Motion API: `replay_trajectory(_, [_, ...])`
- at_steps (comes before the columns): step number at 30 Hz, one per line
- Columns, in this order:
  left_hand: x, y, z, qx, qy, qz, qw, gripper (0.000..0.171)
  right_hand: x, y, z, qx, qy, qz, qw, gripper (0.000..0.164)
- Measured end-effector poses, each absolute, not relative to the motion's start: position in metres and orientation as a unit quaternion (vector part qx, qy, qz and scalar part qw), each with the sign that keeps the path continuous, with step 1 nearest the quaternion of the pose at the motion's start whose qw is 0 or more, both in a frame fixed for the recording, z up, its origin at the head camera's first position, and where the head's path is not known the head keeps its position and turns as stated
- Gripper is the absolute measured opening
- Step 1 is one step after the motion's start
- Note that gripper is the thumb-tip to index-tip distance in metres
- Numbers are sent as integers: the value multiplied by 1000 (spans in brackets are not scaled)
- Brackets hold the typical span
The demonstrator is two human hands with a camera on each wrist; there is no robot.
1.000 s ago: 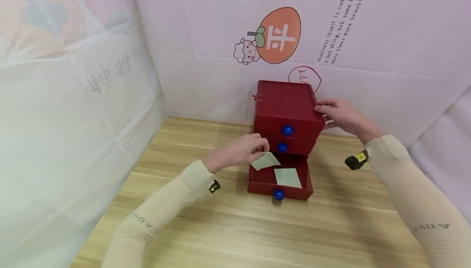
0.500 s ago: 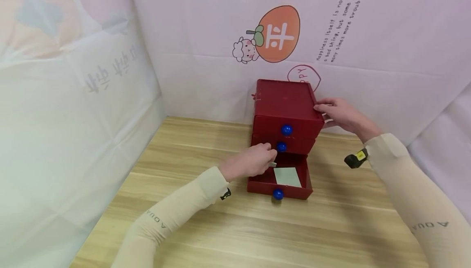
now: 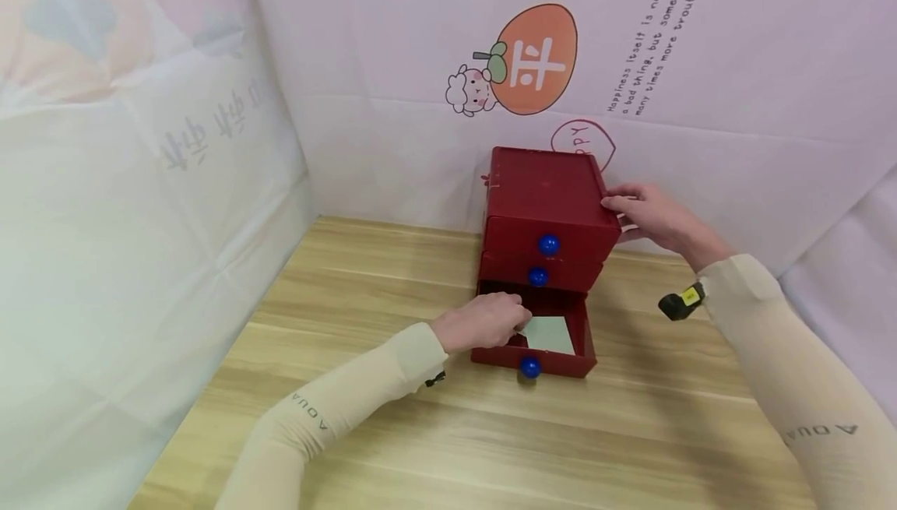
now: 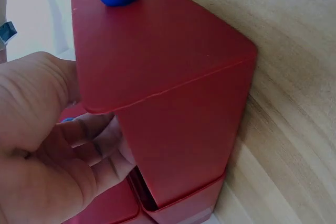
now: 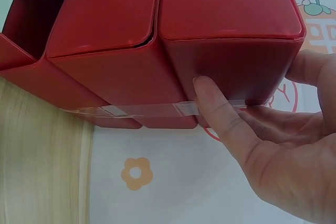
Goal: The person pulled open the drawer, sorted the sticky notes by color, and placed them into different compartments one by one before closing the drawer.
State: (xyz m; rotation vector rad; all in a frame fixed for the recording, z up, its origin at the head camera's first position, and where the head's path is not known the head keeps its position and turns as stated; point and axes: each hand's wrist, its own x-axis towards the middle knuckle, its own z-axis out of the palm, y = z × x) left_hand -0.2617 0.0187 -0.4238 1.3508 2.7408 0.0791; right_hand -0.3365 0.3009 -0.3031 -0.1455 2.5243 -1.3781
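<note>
A dark red drawer cabinet (image 3: 546, 187) with round blue knobs stands against the back cloth. Its bottom drawer (image 3: 561, 364) is pulled out. A square pale green card (image 3: 550, 335) lies inside on the right. My left hand (image 3: 483, 321) reaches over the drawer's left wall with curled fingers; a pale card edge (image 3: 521, 331) shows at the fingertips, and the rest of that card is hidden. In the left wrist view the thumb is outside the drawer's edge. My right hand (image 3: 652, 218) rests on the cabinet's upper right side, one straight finger (image 5: 212, 100) against the red wall.
The wood-grain table (image 3: 448, 440) extends in front of and beside the cabinet. Printed white cloth (image 3: 392, 152) closes off the back and left. Clear tape (image 5: 152, 109) runs across the cabinet's side. The upper two drawers (image 3: 550, 245) are closed.
My left hand has moved right and down into the drawer with the pinched card, which has gone mostly out of sight. The right hand has stayed on the cabinet.
</note>
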Motion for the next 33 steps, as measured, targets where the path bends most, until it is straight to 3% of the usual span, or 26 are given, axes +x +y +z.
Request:
replay_trajectory(10, [-268,15,-424,437,896,57,50,13,-337,299,-302,-50,870,-473,128,59])
replay_trajectory(33, [-222,6,-412,525,846,78,-48,13,-335,296,-298,-43,871,-468,141,59])
